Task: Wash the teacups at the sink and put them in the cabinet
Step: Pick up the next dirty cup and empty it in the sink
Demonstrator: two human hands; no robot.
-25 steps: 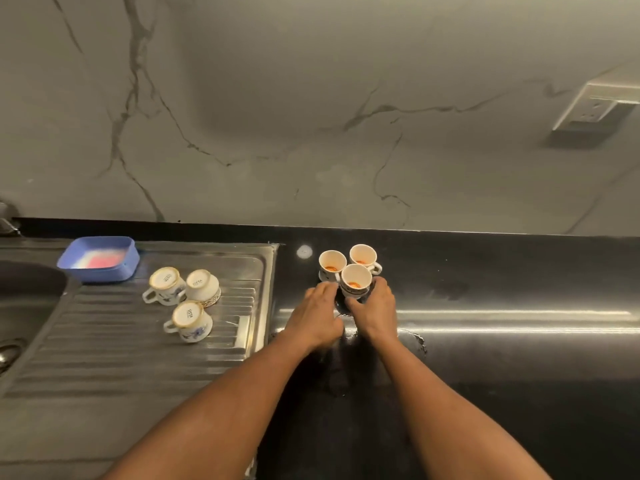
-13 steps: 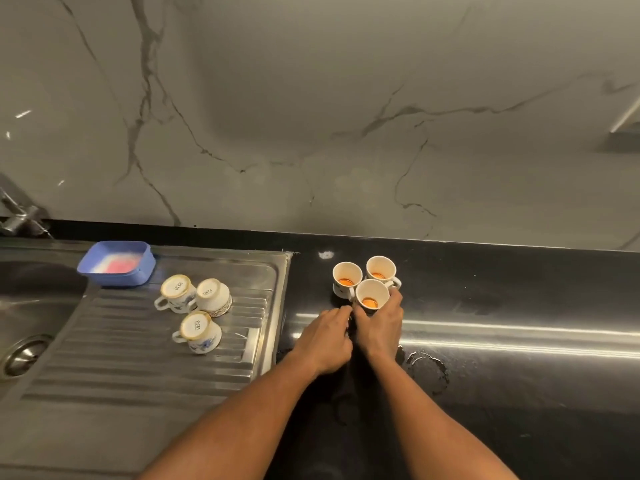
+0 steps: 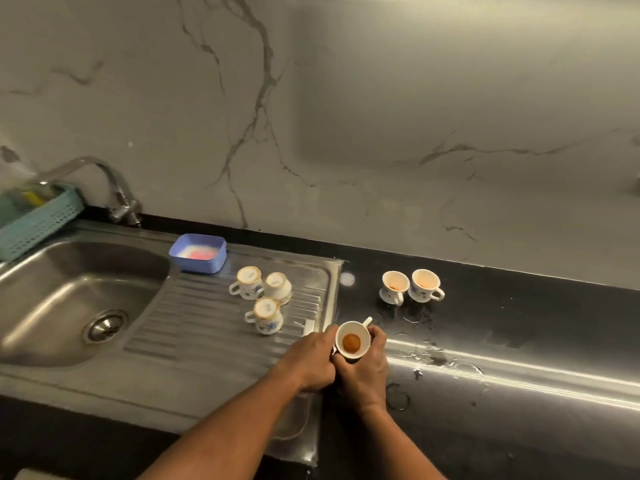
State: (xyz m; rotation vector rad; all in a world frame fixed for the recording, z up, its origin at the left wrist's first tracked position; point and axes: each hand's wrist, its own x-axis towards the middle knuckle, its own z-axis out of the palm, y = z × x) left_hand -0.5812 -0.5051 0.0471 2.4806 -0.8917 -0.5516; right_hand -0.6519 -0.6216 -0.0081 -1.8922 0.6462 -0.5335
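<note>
A white teacup (image 3: 352, 341) with brown tea dregs is held upright over the right edge of the draining board. My left hand (image 3: 309, 359) and my right hand (image 3: 364, 370) both wrap round its sides. Two more used teacups (image 3: 393, 287) (image 3: 425, 285) stand upright on the black counter behind. Three washed teacups (image 3: 248, 282) (image 3: 278, 287) (image 3: 266, 315) sit upside down on the steel draining board (image 3: 214, 327). The sink basin (image 3: 62, 296) lies to the left under the tap (image 3: 104, 181).
A blue tray (image 3: 199, 261) with something pink in it sits at the back of the draining board. A teal basket (image 3: 34, 216) hangs at the far left. Water puddles (image 3: 436, 358) spot the black counter. The marble wall rises behind.
Both hands have lifted one teacup away from the group of three and carried it toward me and left, to the draining board's edge. The view has swung left, showing sink and tap.
</note>
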